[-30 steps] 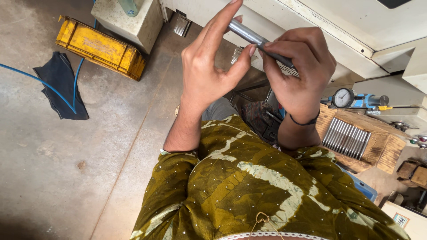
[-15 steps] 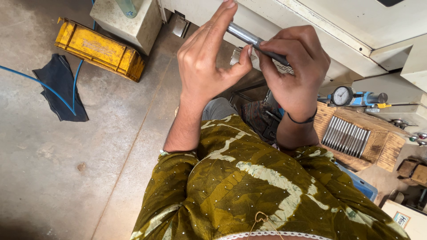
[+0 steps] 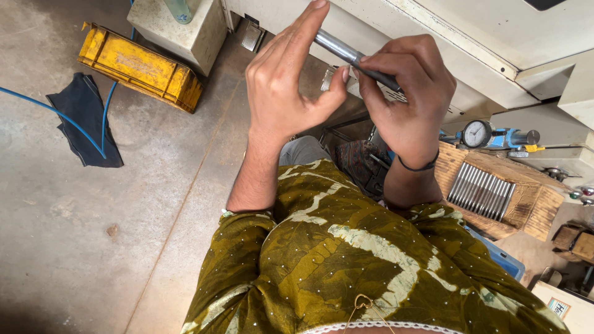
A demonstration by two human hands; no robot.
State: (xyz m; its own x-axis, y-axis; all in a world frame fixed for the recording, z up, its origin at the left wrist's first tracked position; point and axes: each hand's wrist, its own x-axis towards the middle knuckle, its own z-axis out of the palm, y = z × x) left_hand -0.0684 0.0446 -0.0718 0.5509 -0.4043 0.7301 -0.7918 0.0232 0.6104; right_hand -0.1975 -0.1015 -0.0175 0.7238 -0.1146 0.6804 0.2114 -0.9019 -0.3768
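— Since a second before, hardly anything had shifted: the left hand had straightened its forefinger a little further along the slim, polished grey steel rod, and its thumb had come to rest closer to the rod's middle.

— And the other hand?

— The right hand had stayed clamped round the rod's right part, fingers curled tight over it, thumb pressed on top. The rod itself had kept the same slant, its far end up and to the left, held in the air in front of the cream-painted metal machine housing.

— So what did that amount to?

— My reading was that the piece was being felt or checked along its length rather than moved anywhere; the grip looked like handling for inspection.

— What could you not make out?

— The right end of the rod was buried in the right hand, so its length and tip were hidden. The left forefinger covered the far end too. Whether the left palm touched the rod, I could not tell.

— And around them?

— To the right, a wooden tray with a row of similar steel rods lay below a round dial gauge on a blue stand. Far left on the concrete floor sat a worn yellow plastic crate, a dark cloth and a blue hose.
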